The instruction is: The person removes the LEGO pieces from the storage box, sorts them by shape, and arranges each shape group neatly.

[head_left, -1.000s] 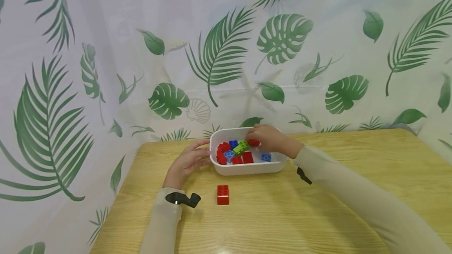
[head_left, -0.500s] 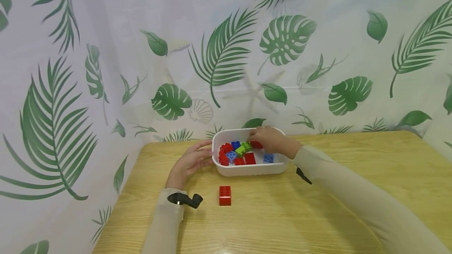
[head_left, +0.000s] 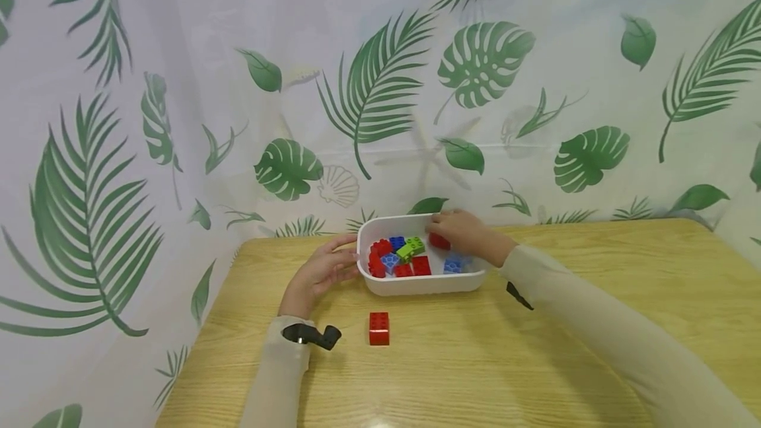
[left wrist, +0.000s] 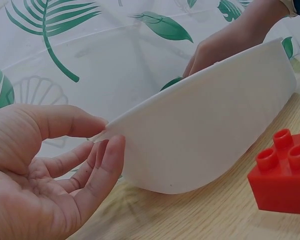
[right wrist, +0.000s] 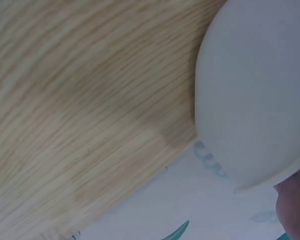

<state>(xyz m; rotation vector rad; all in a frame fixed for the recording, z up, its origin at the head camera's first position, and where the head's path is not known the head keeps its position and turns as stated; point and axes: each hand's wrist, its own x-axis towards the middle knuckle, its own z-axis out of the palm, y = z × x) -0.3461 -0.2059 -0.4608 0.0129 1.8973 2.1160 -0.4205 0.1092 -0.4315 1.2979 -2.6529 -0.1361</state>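
A white plastic tub [head_left: 425, 286] holds several toy building bricks. My left hand [head_left: 318, 275] is at the tub's left end, its thumb and fingers pinching the rim, seen close in the left wrist view. My right hand [head_left: 466, 235] reaches over the back right part of the tub and grips a red brick [head_left: 439, 241], which its fingers partly cover. Inside lie a light green brick [head_left: 409, 250], a dark blue brick [head_left: 396, 243], light blue bricks and other red bricks. In the right wrist view only the tub's outside and a bit of the hand show.
A single red brick [head_left: 378, 329] with studs on top sits on the wooden table [head_left: 475, 355], in front of the tub. A leaf-patterned white curtain [head_left: 380, 117] hangs close behind the table and along its left side.
My right hand has shifted slightly right inside the tub, and the red brick at its fingers has moved with it. The left hand keeps its place on the rim.
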